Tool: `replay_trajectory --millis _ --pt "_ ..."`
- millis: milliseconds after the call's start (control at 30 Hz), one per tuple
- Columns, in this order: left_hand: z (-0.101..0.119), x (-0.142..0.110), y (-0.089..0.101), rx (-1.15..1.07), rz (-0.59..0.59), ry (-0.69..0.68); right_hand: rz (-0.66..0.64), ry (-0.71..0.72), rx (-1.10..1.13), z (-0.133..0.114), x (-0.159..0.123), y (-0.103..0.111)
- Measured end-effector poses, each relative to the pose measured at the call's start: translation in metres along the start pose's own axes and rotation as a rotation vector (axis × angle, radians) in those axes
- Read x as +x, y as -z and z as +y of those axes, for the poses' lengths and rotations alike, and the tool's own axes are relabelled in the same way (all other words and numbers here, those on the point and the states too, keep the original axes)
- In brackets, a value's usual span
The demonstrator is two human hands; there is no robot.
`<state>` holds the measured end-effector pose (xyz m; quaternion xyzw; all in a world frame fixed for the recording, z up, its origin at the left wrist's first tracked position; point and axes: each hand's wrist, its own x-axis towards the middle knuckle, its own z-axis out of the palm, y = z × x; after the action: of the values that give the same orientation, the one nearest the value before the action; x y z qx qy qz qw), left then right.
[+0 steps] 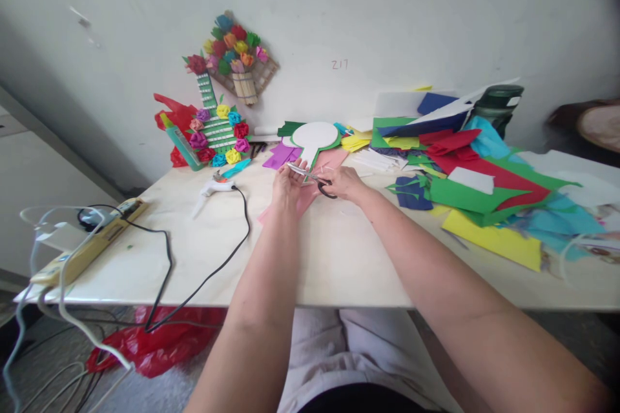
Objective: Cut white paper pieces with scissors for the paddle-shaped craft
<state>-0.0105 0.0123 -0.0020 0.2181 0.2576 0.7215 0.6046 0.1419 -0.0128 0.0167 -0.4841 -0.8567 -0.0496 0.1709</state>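
My right hand [345,182] is closed round the black handles of a pair of scissors [310,176], whose blades point left and stand apart. My left hand [287,186] grips a pink sheet of paper [334,160] that lies on the white table [334,251]; the blades reach over that hand's fingers. Just beyond the hands lies a white round paddle shape on green backing [316,135].
A glue gun [213,188] with a black cord lies to the left, near a power strip [82,246]. Paper-flower crafts [217,132] lean on the wall. Heaped coloured sheets [484,187] cover the right side. A red bag [159,345] sits under the table.
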Motion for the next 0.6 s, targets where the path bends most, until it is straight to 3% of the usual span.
replay_trajectory --millis 200,367,600 --pt "-0.0002 0.0031 0.0018 0.012 -0.006 0.04 0.006 -0.018 -0.019 0.0011 0.0001 0.0006" --pt "0.0028 0.0051 0.0051 0.013 0.072 0.041 0.01 -0.028 -0.006 0.0002 -0.0019 0.0044" --pt "0.0056 0.0021 0.0051 -0.004 -0.013 0.077 0.057 -0.084 0.032 0.0028 -0.0013 0.0006"
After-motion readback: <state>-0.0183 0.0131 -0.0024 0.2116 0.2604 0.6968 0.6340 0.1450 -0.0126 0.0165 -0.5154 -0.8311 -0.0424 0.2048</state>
